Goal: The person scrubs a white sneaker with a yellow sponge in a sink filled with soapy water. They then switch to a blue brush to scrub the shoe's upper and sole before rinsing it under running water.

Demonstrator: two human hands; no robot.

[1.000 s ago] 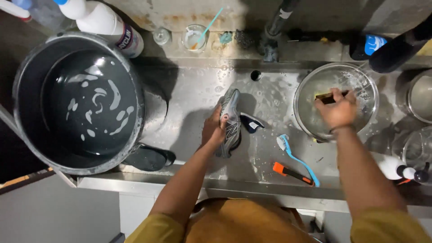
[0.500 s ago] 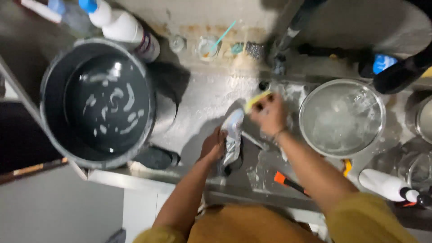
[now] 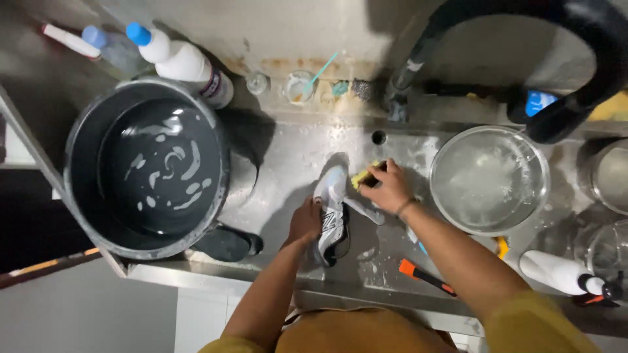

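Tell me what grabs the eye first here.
At the middle of the wet steel sink, the left hand holds a grey-white shoe while the right hand presses a yellow sponge against its toe end. On the left stands a big dark bucket of soapy water; on the right, a clear bowl of suds under the black hose.

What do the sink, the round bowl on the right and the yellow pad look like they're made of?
Sink: dull, scuffed grey sheet with wet glare, probably stainless steel. Round bowl: see-through with a glossy rim, glass or clear plastic. Yellow pad in the right hand: soft, matte, seemingly sponge.
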